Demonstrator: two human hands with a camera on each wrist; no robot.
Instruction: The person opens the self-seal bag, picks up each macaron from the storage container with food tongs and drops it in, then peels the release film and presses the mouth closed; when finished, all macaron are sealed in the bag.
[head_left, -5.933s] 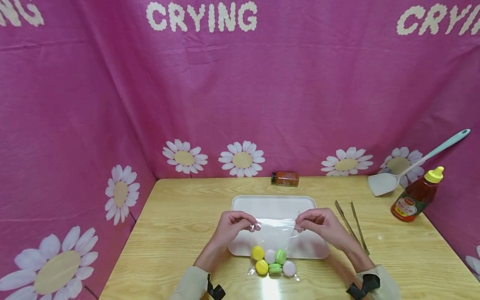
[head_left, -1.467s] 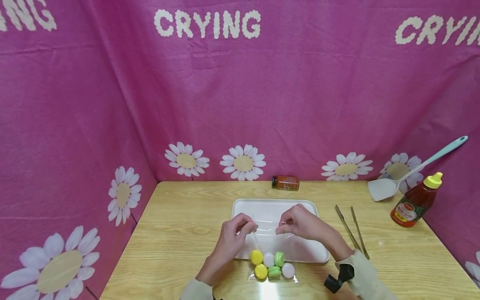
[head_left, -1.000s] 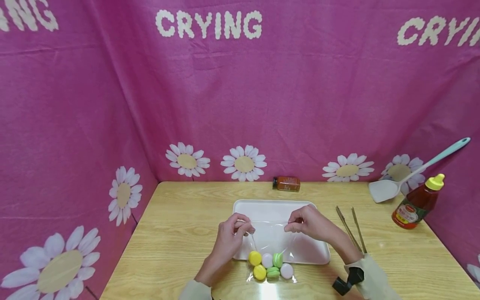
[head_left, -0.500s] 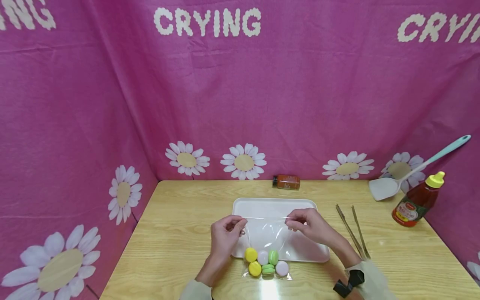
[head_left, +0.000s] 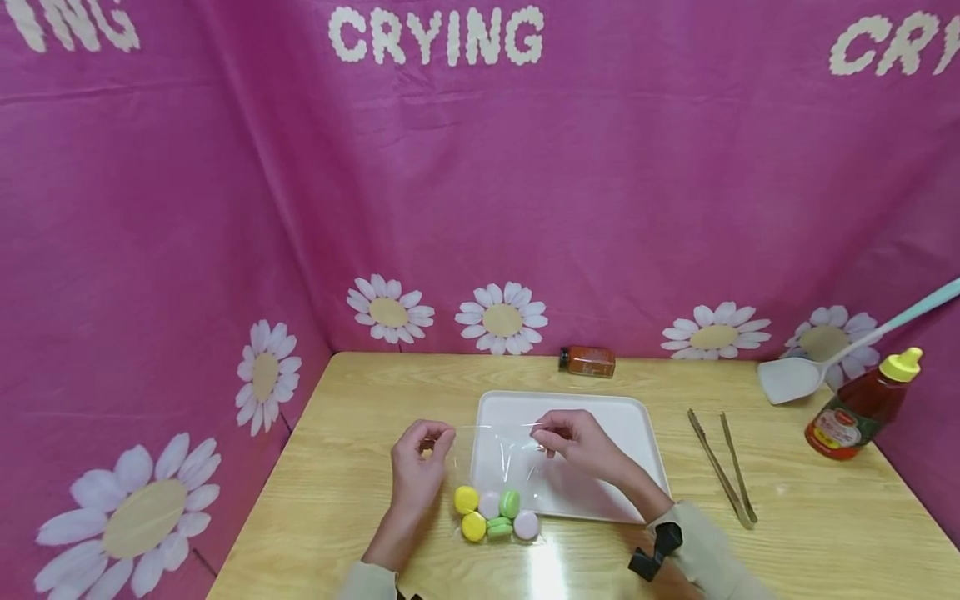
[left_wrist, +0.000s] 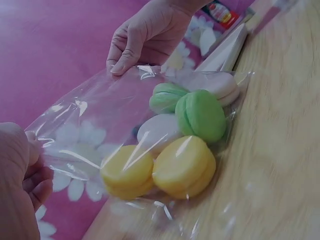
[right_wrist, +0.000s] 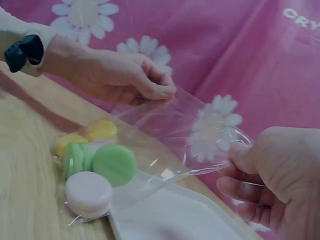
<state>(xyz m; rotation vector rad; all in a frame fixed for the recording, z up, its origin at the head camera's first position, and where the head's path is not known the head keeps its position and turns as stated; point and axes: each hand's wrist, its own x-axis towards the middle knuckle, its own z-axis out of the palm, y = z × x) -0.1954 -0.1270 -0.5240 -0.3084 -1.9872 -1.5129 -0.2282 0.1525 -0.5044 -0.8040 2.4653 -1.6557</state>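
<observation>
My left hand [head_left: 417,471] pinches one top corner of a clear plastic bag [head_left: 517,454], and my right hand [head_left: 579,447] pinches the other. The bag's mouth edge stretches between them. Inside, bunched at the lower end, are several macarons: yellow ones [head_left: 474,527], green ones [head_left: 510,503] and pale pink ones [head_left: 527,525]. In the left wrist view, a yellow macaron [left_wrist: 184,165] lies nearest under the shiny film. The right wrist view shows the bag's mouth [right_wrist: 200,170] held up and the macarons low, close over the wooden table.
A white tray [head_left: 615,408] lies partly behind the bag and under my right hand. Metal tongs [head_left: 716,467] rest to its right. Farther right are a red sauce bottle [head_left: 855,417] with yellow cap and a white spatula [head_left: 791,379]. A small jar [head_left: 588,361] lies at the back.
Both hands have carried the bag of macarons left, uncovering more of the tray. Earlier, the hands drew together and then spread the bag's mouth again. The head view has shifted slightly.
</observation>
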